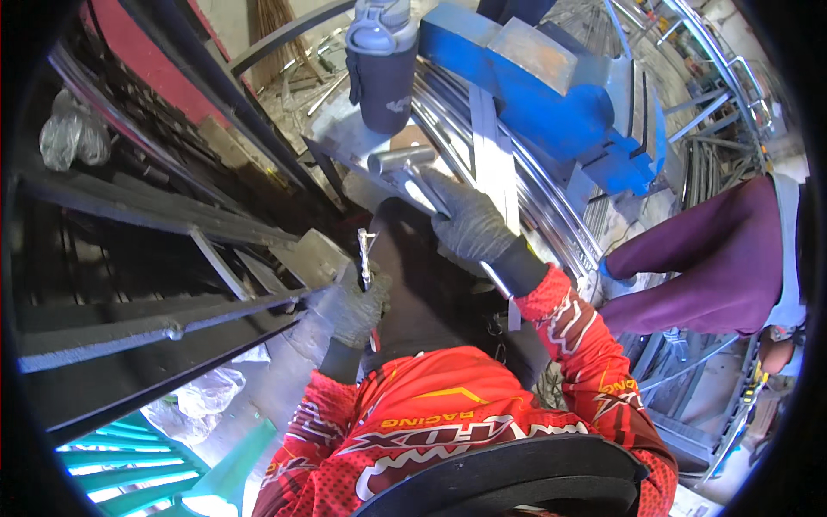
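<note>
A grey-gloved fist, my right hand (474, 226), is wrapped round the metal handle of a hammer (403, 161). The hammer's cylindrical head points up and to the left, and its handle end sticks out below the hand. Lower and to the left, my left hand (360, 308), also gloved, is closed round a slim silver metal tool (365, 258). A bit of red shows below that hand; the tool's exact kind is unclear. Close by on the left is a black welded metal frame (198, 226), with a flat plate (312, 257) at its end beside my left hand.
A dark tumbler (382, 82) stands ahead, near a blue metal machine (543, 95). Long metal bars (525, 181) lie beneath it. Another person in purple trousers (698, 250) is at the right. A green plastic chair (138, 457) is at the lower left.
</note>
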Available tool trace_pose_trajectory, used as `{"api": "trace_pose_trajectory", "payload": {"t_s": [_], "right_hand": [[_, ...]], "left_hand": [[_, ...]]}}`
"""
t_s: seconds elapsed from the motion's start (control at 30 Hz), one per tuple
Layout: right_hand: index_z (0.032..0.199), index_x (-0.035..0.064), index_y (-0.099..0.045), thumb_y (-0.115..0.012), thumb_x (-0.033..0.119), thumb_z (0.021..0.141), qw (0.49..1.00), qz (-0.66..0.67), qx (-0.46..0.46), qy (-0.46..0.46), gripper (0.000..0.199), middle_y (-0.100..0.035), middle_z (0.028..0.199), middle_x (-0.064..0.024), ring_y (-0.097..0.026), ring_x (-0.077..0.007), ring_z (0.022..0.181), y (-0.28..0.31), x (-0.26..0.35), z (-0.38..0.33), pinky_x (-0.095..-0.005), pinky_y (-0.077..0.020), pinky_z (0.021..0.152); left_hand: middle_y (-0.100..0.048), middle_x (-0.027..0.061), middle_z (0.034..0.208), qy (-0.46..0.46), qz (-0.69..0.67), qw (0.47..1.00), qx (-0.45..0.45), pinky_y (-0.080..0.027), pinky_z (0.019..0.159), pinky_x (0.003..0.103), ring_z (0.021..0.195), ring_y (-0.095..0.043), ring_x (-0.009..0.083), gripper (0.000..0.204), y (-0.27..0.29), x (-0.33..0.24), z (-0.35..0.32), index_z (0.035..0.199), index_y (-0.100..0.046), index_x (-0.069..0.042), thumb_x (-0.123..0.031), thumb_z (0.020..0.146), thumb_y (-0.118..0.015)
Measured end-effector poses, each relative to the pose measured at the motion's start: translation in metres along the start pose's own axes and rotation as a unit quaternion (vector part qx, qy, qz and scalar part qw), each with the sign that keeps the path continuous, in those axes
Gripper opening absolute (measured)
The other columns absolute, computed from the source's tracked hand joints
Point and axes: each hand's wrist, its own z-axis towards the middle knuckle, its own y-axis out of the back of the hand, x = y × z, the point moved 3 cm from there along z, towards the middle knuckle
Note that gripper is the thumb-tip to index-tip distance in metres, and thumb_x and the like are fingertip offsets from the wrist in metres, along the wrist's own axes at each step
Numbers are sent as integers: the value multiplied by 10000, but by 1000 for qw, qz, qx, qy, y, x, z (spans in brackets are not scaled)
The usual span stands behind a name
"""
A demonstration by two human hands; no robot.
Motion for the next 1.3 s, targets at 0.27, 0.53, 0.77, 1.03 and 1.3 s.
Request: {"api": "trace_pose_trajectory", "payload": {"t_s": [0.27, 0.53, 0.77, 1.03, 1.3], "right_hand": [[1400, 87, -528, -646, 252, 897, 982, 187, -26, -13, 542, -641, 1233, -229, -632, -404, 1110, -31, -3, -20, -463, -506, 956], [1384, 66, -545, -637, 219, 890, 982, 173, 20, -73, 526, -662, 1090, -213, -662, -343, 995, 12, 22, -59, -439, -526, 896], [1374, 44, -542, -707, 298, 846, 961, 5, -225, -163, 608, -637, 1066, -189, -646, -330, 932, 58, -47, -119, -446, -532, 820], [1504, 102, -410, -725, 563, 758, 950, -156, -61, -262, 931, -567, 1163, -257, -624, -403, 1050, 50, -38, -61, -510, -508, 832], [1505, 77, -333, -738, 295, 736, 941, -170, -7, -294, 896, -488, 1289, -288, -622, -428, 1068, 40, -49, -44, -511, -525, 870]], "left_hand": [[-588, 31, 821, -70, -148, 985, 45, -512, 592, 280, 686, -588, 127, 183, -49, -44, 24, 1038, -554, -65, -106, 917, -685], [-649, 116, 1041, -52, -259, 957, 117, -592, 817, 368, 893, -665, 232, 214, -70, -18, 67, 1158, -556, -44, -52, 954, -622], [-649, 127, 855, -32, -230, 972, 42, -568, 593, 345, 683, -647, 215, 231, -88, -41, 49, 1046, -536, -55, 18, 892, -691], [-602, 47, 775, -62, -182, 981, -2, -545, 528, 284, 587, -599, 155, 195, -88, -44, 42, 1020, -622, -63, -50, 858, -730], [-612, 58, 811, -49, -165, 985, 27, -556, 501, 296, 581, -604, 158, 333, -81, -40, 40, 1136, -561, -75, -47, 858, -743]]}}
